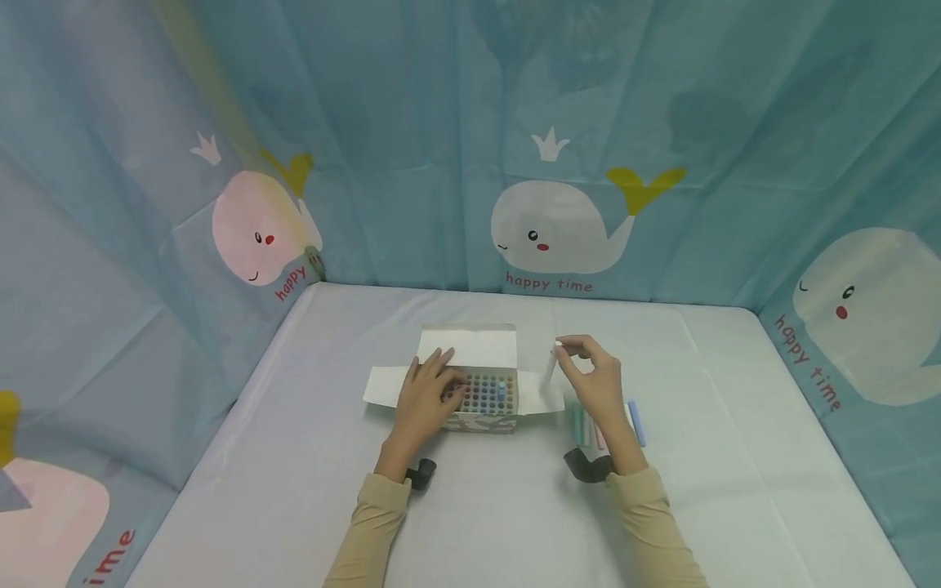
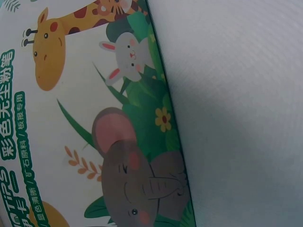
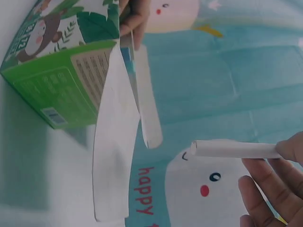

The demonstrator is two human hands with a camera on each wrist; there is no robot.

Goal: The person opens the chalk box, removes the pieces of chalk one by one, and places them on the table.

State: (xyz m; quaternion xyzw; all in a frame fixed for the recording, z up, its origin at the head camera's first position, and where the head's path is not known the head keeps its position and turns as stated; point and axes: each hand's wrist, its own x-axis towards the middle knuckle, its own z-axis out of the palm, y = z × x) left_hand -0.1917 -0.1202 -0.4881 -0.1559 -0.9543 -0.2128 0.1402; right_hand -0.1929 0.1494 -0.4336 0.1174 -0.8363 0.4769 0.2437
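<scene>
A box of chalk (image 1: 479,423) with animal pictures stands with its top flaps folded out. Rows of coloured chalk (image 1: 485,394) fill it, one blue piece (image 1: 501,392) rising above the others. My left hand (image 1: 425,400) rests over the box's left side, its fingers spread across the opening; in the left wrist view only the printed box front (image 2: 109,123) shows. To the right of the box, my right hand (image 1: 597,384) pinches a white chalk stick (image 3: 232,149) by one end between thumb and fingers, above the right flap (image 3: 113,151).
Several chalk sticks lie on the white table (image 1: 500,523) beneath my right forearm, among them a green stick (image 1: 577,425) and a blue stick (image 1: 636,423). A blue curtain (image 1: 412,163) printed with whales encloses the back and sides.
</scene>
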